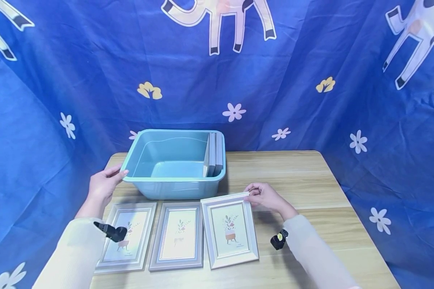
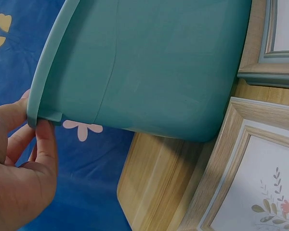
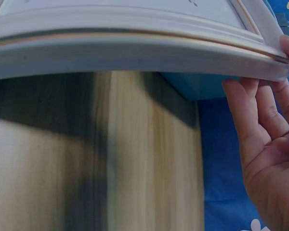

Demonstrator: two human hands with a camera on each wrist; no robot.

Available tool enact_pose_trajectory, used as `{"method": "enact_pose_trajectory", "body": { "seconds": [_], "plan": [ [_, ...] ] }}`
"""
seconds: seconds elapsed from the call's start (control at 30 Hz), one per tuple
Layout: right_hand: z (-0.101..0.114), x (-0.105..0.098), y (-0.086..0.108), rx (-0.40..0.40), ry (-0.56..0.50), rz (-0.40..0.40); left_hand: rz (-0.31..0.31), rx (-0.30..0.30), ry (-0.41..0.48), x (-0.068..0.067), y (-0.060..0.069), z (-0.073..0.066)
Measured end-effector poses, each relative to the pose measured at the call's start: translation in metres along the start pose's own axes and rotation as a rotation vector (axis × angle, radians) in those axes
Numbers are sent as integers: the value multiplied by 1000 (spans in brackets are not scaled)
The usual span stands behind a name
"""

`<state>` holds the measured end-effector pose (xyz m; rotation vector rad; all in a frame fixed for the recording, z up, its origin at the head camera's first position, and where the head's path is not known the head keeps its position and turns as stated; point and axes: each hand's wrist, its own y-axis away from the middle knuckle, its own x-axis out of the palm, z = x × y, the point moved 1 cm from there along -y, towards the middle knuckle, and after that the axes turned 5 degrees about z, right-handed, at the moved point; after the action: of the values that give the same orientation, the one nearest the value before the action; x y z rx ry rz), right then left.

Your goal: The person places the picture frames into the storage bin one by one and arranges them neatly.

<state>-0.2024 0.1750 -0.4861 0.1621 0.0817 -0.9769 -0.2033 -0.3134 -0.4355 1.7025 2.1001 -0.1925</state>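
My left hand [image 1: 103, 185] pinches the near-left rim of a light blue plastic basin [image 1: 173, 186], thumb on top and fingers beneath, as the left wrist view also shows. With my right hand [image 1: 265, 196] I hold a white picture frame [image 1: 253, 241] by its upper right corner. That frame is tilted, its top edge raised, and its print of a potted plant faces me. In the right wrist view the frame's side [image 3: 135, 57] stands above the wood, with my thumb over the corner and fingers under it. Inside the basin, two frames [image 1: 212, 154] stand on edge against the right wall.
Two more picture frames lie flat on the wooden table [image 1: 296, 176], a silvery-white one [image 1: 150, 237] at the left and a greyish one [image 1: 199, 257] in the middle. A blue curtain [image 1: 188, 92] with animals and flowers surrounds the table's back and sides.
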Motion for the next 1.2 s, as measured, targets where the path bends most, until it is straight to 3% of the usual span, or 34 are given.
{"method": "enact_pose_trajectory", "body": {
  "seconds": [0.33, 0.57, 0.83, 1.2],
  "plan": [
    [16, -5, 0, -2, 2, 26, 5, 5, -2, 0, -1, 1],
    [33, -9, 0, -67, 17, 58, 5, 5, 1, 0, -2, 0],
    [58, -8, -4, -125, 104, 22, 1, 14, -1, 0, 0, -1],
    [97, 6, -13, -283, 81, -19, 6, 3, 1, 0, -1, 2]
  ]
}}
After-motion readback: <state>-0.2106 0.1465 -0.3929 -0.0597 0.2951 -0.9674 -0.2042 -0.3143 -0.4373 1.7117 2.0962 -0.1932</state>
